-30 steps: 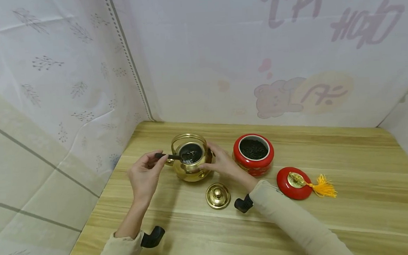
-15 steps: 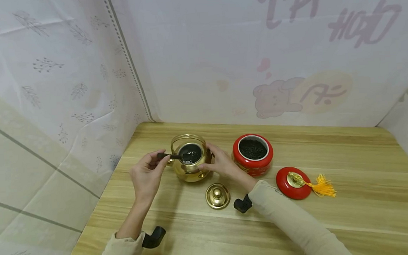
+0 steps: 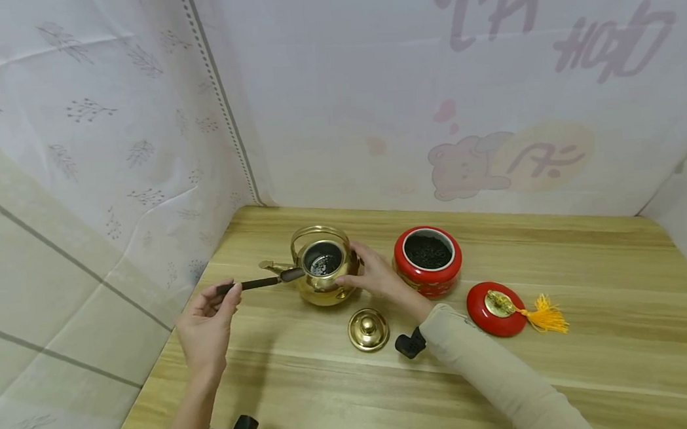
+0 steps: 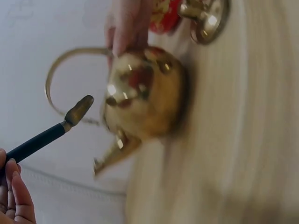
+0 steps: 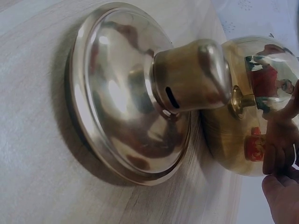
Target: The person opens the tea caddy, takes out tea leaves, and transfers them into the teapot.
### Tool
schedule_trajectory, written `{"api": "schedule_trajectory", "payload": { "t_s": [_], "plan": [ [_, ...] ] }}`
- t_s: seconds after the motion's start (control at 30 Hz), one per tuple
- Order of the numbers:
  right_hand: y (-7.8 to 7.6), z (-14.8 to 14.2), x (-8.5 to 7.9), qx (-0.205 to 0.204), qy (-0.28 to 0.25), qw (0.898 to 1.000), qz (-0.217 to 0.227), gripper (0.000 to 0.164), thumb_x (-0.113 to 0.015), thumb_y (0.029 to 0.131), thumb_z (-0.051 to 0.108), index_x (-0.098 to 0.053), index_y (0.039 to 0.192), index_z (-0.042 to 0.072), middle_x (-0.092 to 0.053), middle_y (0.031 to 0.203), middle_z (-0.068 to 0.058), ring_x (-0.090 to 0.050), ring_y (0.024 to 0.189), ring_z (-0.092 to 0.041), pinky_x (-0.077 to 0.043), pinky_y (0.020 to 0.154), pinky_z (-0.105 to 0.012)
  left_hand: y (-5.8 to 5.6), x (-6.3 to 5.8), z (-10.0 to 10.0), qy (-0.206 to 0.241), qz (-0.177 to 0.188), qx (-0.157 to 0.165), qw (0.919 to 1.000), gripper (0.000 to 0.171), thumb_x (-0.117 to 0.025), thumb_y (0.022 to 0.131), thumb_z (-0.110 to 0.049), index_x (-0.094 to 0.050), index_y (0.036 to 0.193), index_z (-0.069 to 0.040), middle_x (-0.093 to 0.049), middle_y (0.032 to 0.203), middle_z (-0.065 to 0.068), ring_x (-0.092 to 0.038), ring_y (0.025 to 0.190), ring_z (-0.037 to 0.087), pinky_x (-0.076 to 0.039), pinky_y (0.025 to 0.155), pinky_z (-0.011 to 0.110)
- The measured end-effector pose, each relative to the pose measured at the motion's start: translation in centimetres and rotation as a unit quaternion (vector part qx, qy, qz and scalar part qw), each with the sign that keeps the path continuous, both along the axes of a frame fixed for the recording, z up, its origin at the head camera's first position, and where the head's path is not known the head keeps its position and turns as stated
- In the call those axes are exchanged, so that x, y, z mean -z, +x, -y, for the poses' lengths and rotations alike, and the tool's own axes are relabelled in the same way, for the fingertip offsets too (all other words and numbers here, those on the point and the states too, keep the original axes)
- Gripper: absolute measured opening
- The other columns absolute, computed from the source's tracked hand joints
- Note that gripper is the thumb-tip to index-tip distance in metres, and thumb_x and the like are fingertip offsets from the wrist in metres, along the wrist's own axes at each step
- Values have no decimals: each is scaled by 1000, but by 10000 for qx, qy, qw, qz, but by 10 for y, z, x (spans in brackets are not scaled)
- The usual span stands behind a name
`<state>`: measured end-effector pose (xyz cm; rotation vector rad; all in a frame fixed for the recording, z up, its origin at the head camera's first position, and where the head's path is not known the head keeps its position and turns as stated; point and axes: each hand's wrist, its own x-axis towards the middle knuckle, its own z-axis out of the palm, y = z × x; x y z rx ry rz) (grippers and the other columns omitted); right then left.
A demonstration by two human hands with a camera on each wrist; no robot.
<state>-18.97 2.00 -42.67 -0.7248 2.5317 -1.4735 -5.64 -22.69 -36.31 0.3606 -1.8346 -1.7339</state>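
Observation:
My left hand (image 3: 205,324) pinches the dark handle of a small tea scoop (image 3: 259,283) between thumb and fingers. In the left wrist view the scoop's bowl (image 4: 79,110) appears apart from the pot and carries no visible leaves. A brass teapot (image 3: 321,292) stands lidless, its spout pointing left and its arched handle raised. Some dark bits show at the bottom inside. My right hand (image 3: 379,276) holds the pot's right side, thumb in front and fingers behind, partly hidden. The brass teapot lid (image 3: 368,332) lies on the table, large in the right wrist view.
A red jar (image 3: 427,276) full of dark tea leaves (image 3: 428,251) stands open right of the teapot. Its red lid (image 3: 491,317) with a yellow tassel (image 3: 546,315) lies nearer and further right. Patterned cloth walls (image 3: 337,110) border the wooden table (image 3: 607,270).
My left hand has drawn the scoop out of the teapot's mouth, leftward and toward me. The bowl of the scoop is now outside the rim. My right hand and the pot have stayed put.

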Motion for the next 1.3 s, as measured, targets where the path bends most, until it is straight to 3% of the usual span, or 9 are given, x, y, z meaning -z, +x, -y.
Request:
{"api": "schedule_trajectory", "payload": {
  "t_s": [0.23,0.5,0.7,0.9,1.0,1.17,1.3],
  "plan": [
    [1,0,0,6,-12,10000,26,79,-81,74,21,-41,140,5,-46,141,-14,-44,129,-29,-38,107,-42,20,21,25,89,400,-439,9982,21,-72,80,-1,-67,97,10,-69,74,-8,-64,63,2,-51,60,10],
    [-1,-3,0,-46,-30,9999,-96,78,-81,74,20,-42,139,1,-49,137,-16,-49,123,-31,-41,102,-47,18,46,31,-207,1348,-614,9888,27,-74,81,-13,-66,100,6,-66,71,-17,-63,64,-3,-51,61,8],
    [-1,-2,-1,-107,35,9998,-169,76,-81,75,21,-43,138,1,-50,136,-16,-51,119,-30,-44,99,-48,16,60,30,-794,1414,-602,9849,26,-73,82,-12,-67,101,5,-61,70,-26,-60,63,-9,-49,59,7],
    [0,-1,-1,-124,-19,9995,-297,75,-80,76,24,-43,137,-1,-51,134,-17,-53,115,-31,-45,96,-47,19,67,31,-1444,1528,-671,9753,20,-74,81,-11,-70,95,2,-56,66,-31,-55,59,-12,-46,53,6],
    [1,-2,-1,-119,-3,9988,-485,76,-79,76,30,-44,136,-1,-52,133,-18,-53,115,-31,-46,96,-46,20,68,31,-1748,1592,-689,9692,17,-75,79,-8,-70,92,2,-60,66,-23,-53,57,-11,-43,50,6],
    [0,-2,0,-119,-1,9989,-460,77,-79,77,29,-43,137,-1,-51,134,-19,-52,117,-32,-45,97,-46,24,72,31,-2312,1761,-443,9558,16,-74,80,-6,-70,92,2,-70,77,12,-50,56,-9,-40,46,9],
    [-1,-2,1,-137,-19,9995,-296,76,-80,75,21,-43,137,-1,-52,133,-18,-53,113,-30,-46,95,-47,28,75,31,-2709,2122,-108,9389,18,-73,81,-10,-70,95,0,-70,80,14,-48,55,-6,-39,45,14]
  ]
}}
